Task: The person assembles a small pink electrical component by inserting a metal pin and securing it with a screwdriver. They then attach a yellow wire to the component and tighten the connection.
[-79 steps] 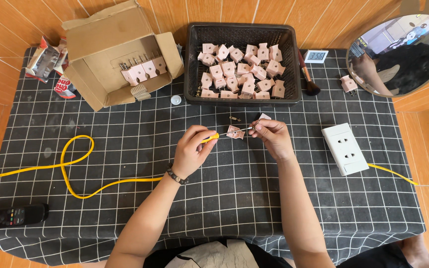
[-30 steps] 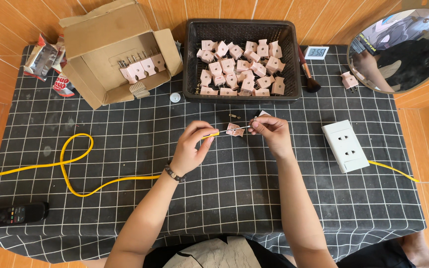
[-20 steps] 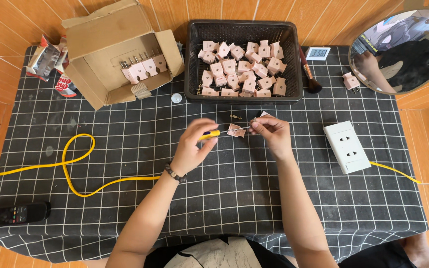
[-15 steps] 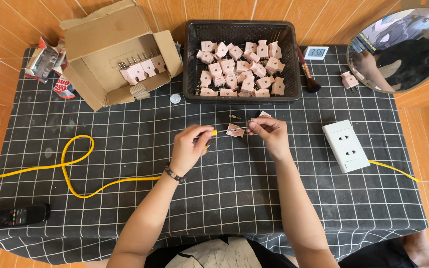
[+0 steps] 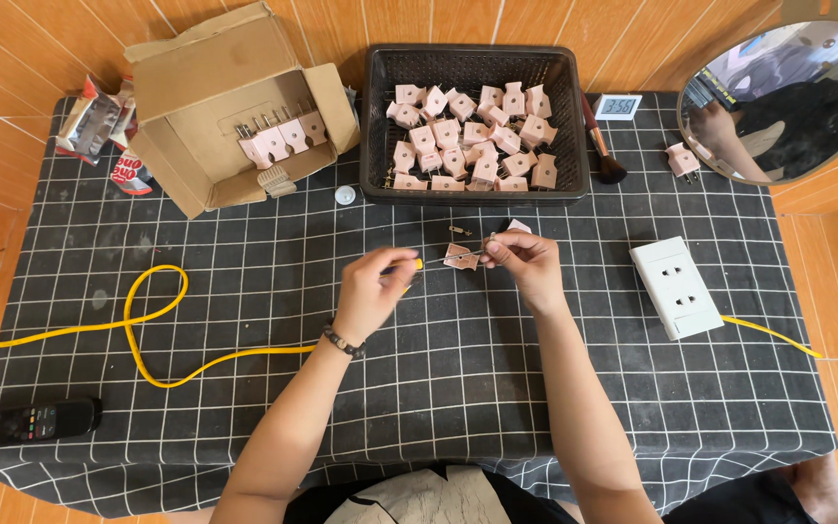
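Left hand (image 5: 372,291) grips yellow cable (image 5: 162,335) end; right hand (image 5: 526,267) pinches pink plug (image 5: 461,257) mid-table. Black basket (image 5: 376,116) of plugs just behind; white socket block (image 5: 676,286) to the right; cardboard box (image 5: 196,87) rear left.

Very little has moved: the left hand (image 5: 372,291), pinching the yellow cable end (image 5: 415,264), has drawn slightly away from the pink plug (image 5: 461,257) held in the right hand (image 5: 526,267), so the gap between them seems a touch wider than before
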